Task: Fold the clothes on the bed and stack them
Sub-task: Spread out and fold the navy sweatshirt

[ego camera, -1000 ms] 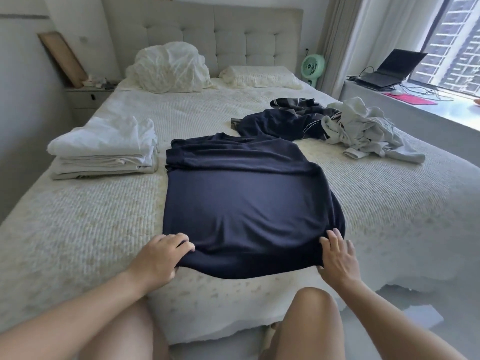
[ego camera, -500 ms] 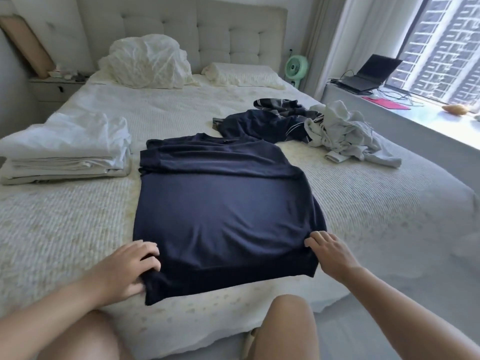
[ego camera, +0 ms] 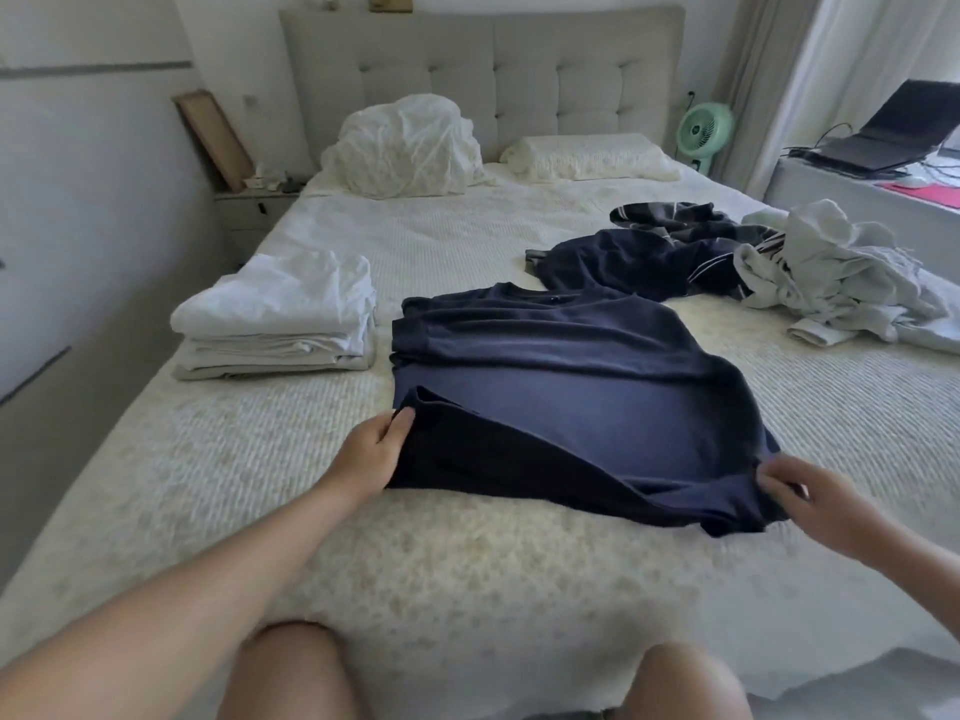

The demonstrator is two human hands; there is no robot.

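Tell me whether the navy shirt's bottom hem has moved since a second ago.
Yes. Both hands, left hand and right hand, have lifted the navy shirt hem off the bed, toward the headboard.

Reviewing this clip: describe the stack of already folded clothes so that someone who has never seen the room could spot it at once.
Start at the bed with its tufted headboard. On the bed's left edge, left of the navy shirt being folded, sits the folded stack. It is the only neat, squared, all-white pile; the other clothes, the dark pile and the grey pile, lie crumpled on the right.
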